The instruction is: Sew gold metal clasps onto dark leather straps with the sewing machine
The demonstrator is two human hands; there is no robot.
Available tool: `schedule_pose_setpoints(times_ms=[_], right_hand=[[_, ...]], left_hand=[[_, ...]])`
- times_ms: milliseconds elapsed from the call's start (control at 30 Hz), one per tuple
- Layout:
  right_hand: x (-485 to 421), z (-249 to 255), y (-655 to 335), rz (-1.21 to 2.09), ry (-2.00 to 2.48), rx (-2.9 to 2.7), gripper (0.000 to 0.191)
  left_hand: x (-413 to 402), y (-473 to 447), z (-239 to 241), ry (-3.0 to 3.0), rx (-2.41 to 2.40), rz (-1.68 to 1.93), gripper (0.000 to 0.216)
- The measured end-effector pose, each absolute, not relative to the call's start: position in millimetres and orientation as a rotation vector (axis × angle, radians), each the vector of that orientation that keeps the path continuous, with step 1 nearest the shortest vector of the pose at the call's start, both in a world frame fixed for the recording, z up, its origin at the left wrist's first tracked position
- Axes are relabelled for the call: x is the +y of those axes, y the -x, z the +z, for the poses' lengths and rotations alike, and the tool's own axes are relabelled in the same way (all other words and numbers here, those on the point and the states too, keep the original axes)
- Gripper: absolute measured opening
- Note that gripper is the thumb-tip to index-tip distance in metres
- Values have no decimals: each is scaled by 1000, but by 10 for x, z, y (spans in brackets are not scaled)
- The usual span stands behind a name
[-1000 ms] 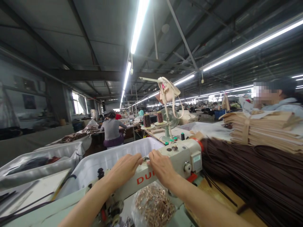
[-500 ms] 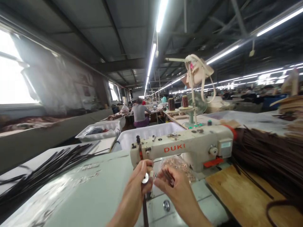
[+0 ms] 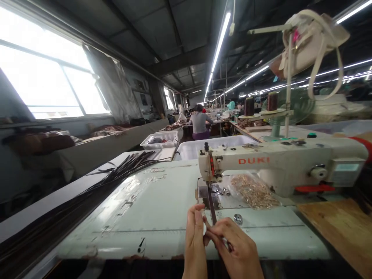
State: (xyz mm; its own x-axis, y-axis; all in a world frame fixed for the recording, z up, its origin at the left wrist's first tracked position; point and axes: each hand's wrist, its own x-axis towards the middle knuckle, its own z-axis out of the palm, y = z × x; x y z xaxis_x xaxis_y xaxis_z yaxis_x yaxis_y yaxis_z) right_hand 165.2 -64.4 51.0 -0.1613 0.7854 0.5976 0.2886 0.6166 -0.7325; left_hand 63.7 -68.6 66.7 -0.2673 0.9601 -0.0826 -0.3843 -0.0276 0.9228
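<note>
Fingers (image 3: 200, 228) on strap (image 3: 211, 205) — machine (image 3: 279, 162) behind

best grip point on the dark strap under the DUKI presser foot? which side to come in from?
Probably the near end of the dark strap, the part that runs from the needle toward the person. Come from the front edge of the table, fingers pinching its flat faces, as the left hand and right hand do. The sewing machine blocks the far end.
</note>
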Motion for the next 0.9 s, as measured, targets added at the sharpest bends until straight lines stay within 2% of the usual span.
schedule_pose_setpoints(times_ms=[133,333,467,533,600,800,900], right_hand=[[-581,514,-1691,488,880,-1802,23],[-434,567,-1811,659,1020,-1708,26],[-422,525,-1827,823,1021,-1748,9],[-432,508,-1796,919,1021,-1753,30],[-442,498,-1745,980,1042,-1717,36],[-461,477,-1619,941,1099,-1554,9],[-471,473,-1604,945,1142,-1509,7]], left_hand=[[-692,-606,475,-572,1012,1533,55],[-613,-509,318,-417,911,1491,28],[-604,-512,332,-374,991,1515,31],[-612,-544,376,-370,1036,1537,38],[-629,-581,431,-380,1063,1553,45],[-689,-644,457,-531,1136,1573,53],[-699,-670,365,-627,1205,1602,55]])
